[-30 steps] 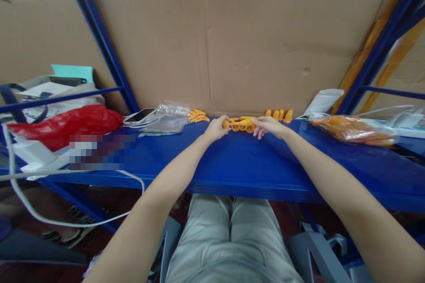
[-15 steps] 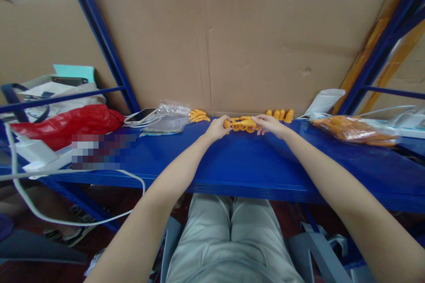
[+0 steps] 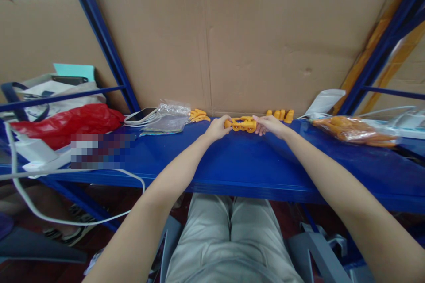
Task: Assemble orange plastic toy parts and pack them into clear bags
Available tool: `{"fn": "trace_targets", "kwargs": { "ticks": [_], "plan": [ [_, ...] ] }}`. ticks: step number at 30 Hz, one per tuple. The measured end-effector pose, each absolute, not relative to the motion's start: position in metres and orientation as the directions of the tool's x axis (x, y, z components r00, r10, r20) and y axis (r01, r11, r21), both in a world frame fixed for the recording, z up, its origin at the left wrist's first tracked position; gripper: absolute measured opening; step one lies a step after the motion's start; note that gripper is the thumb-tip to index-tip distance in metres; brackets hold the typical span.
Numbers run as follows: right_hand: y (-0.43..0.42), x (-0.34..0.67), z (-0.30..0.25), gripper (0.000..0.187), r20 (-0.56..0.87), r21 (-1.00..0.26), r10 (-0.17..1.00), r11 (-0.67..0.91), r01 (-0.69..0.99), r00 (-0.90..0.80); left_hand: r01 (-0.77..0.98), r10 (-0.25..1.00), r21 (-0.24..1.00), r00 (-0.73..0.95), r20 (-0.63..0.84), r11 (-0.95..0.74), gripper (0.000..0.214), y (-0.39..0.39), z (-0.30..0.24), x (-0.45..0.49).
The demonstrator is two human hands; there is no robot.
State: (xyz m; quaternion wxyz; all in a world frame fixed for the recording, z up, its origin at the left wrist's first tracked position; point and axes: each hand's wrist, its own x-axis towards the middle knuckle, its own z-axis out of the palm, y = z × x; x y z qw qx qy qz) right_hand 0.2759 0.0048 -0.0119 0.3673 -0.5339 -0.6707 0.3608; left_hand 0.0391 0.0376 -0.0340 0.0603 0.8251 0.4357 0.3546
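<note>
Both my hands meet at the back of the blue shelf [image 3: 232, 163], gripping a row of small orange plastic parts [image 3: 243, 124] joined end to end. My left hand [image 3: 217, 127] pinches the left end of the row. My right hand [image 3: 269, 124] has its fingers curled over the right end. More loose orange parts [image 3: 280, 115] stand just behind my right hand, and another small pile of orange pieces [image 3: 198, 116] lies to the left of my left hand.
A cardboard sheet [image 3: 252, 40] walls off the back of the shelf. A phone [image 3: 142, 115] with white cables and a clear plastic bag [image 3: 168, 118] lie at left, past them a red bag [image 3: 66, 124]. A bag of orange parts [image 3: 353, 129] lies at right.
Both hands and the orange row have shifted slightly up and back toward the cardboard; the grip looks the same.
</note>
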Motion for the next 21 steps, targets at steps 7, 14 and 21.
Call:
{"fn": "trace_targets", "kwargs": {
  "ticks": [7,14,21],
  "plan": [
    [-0.001,0.276,-0.009,0.043,0.142,-0.918,0.966,0.209,0.337,-0.215,0.677,0.804,0.469,0.332,0.494,-0.568,0.028,0.034,-0.033,0.042],
    [-0.002,0.271,-0.008,0.045,0.126,-0.888,0.974,0.196,0.416,-0.190,0.673,0.790,0.461,0.323,0.521,-0.579,0.028,0.036,-0.033,0.041],
    [-0.005,0.264,-0.005,0.059,-0.012,-0.883,0.998,0.021,0.469,-0.068,0.658,0.760,0.433,0.353,0.545,-0.616,0.028,0.039,-0.035,0.042]
  ]
}}
